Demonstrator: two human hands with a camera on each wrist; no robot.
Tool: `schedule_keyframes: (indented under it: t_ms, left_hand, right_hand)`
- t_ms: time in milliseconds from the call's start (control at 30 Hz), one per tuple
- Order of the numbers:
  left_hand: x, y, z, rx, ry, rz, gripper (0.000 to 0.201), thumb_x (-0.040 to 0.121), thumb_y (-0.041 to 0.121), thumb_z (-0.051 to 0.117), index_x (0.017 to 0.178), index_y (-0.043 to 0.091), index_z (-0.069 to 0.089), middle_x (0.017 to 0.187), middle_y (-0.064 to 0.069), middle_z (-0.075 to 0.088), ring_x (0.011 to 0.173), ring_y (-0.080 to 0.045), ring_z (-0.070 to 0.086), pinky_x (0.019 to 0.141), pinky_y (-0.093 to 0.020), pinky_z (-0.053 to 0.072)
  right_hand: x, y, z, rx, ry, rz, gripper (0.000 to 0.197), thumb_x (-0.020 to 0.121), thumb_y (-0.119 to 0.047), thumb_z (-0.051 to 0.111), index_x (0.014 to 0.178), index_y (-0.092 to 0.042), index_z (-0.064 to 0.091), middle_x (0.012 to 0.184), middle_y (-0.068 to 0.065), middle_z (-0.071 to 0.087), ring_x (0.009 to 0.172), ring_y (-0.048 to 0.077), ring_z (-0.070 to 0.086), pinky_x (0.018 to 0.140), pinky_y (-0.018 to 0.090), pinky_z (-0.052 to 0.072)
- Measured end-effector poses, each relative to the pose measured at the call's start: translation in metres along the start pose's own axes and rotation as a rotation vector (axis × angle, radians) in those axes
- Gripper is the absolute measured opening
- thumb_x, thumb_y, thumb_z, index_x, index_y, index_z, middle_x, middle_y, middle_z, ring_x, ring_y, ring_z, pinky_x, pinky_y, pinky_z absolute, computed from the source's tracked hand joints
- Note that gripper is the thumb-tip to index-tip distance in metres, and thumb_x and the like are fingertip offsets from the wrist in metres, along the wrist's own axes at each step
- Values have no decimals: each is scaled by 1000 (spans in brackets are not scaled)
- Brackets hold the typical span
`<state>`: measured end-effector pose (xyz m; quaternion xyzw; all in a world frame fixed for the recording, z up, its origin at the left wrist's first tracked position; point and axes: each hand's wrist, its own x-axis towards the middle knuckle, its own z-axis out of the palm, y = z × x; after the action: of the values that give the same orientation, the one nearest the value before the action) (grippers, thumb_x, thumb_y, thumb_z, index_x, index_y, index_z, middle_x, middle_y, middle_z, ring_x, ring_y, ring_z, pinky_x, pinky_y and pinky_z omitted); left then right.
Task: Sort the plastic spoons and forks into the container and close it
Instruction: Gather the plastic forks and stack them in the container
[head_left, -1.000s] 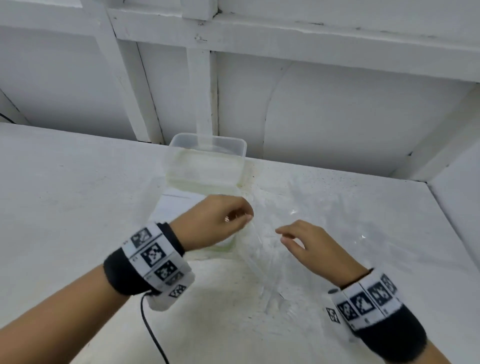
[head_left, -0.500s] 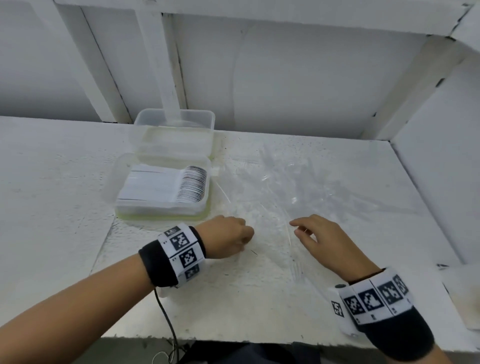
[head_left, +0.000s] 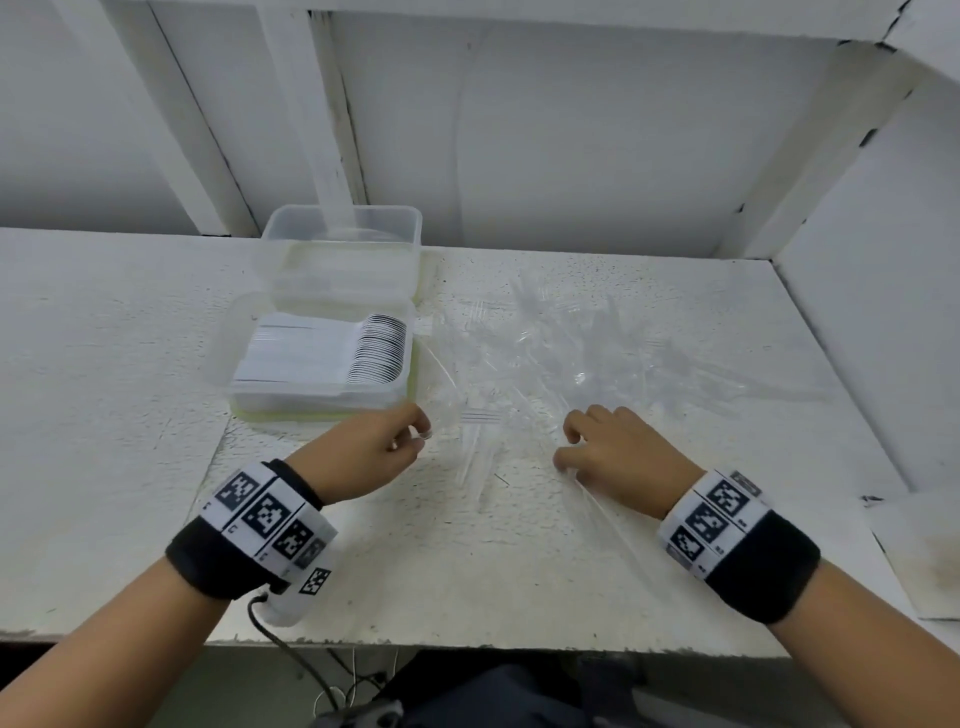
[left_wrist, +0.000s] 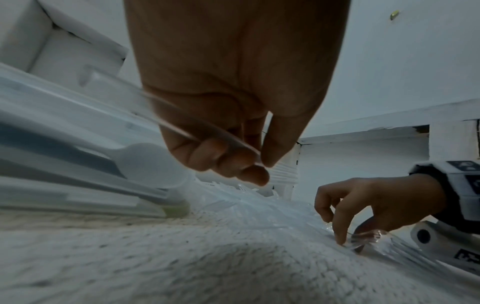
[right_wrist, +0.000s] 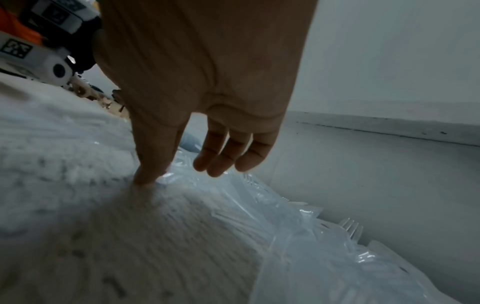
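Lower frame: left hand (head_left: 363, 449) has its fingers curled, pinching one clear utensil (left_wrist: 182, 125) by its handle; spoon or fork, can't tell. Right hand (head_left: 618, 457) is loosely bent, fingertips (right_wrist: 145, 176) pressing on a loose piece, nothing gripped. Centre-right: a pile of clear forks and spoons (head_left: 561, 358) is scattered on the table (head_left: 130, 415), unsorted. Centre-left, further back: container (head_left: 322, 364) with a packed row of spoons, lid (head_left: 343, 244) hinged open. Judgement: partly filled; pile and closing remain.

The clear cutlery pile (head_left: 545, 358) melts into the white surface (head_left: 130, 415), so spoons and forks are hard to tell apart. Left hand (head_left: 363, 452) hides whatever its fingers (left_wrist: 233, 162) pinch; the container (left_wrist: 78, 164) is smeared in the left-wrist view.
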<state>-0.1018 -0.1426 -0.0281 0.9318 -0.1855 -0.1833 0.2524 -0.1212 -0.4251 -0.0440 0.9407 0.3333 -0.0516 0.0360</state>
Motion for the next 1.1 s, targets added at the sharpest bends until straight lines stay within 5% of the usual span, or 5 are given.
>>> schedule_keyframes:
  t_ms: [167,267,500,800,1100]
  left_hand:
    - [-2,2,4,-52,51,-10,12,94,23,50,83,27,51,64,12,48,59,-4,45,58,-19,35]
    - [9,16,7,-60,72,-15,11,94,23,52,83,21,51,62,11,43,56,-3,41,53,-12,31]
    - [49,51,30,132,109,-109,27,94,34,48,97,9,57,85,1,53,79,-15,47,65,-24,34]
    - [65,48,32,153,-84,-194,34,88,29,55,62,16,36,63,3,40,55,-11,37,49,-22,27]
    - [33,35,6,-407,-125,-248,20,94,16,48,75,12,44,64,-3,57,46,-9,51,43,-17,41]
  right_hand:
    - [-4,4,2,285,191,-73,12,75,-33,71,85,-27,74,81,-2,59,67,14,57,56,22,38]
    - [-7,0,-6,670,412,90,40,86,-50,51,97,-18,72,93,-2,57,83,8,53,74,15,42]
    - [-20,-12,-27,1099,690,512,15,97,-20,44,90,-31,52,70,-9,60,73,11,61,75,25,47]
    - [-32,-27,-8,898,152,771,22,95,-40,44,93,-20,52,64,-1,47,57,12,43,53,20,33]
    - [-21,-41,3,551,-278,669,20,86,-35,58,85,-17,50,86,-2,57,75,13,52,58,21,34]
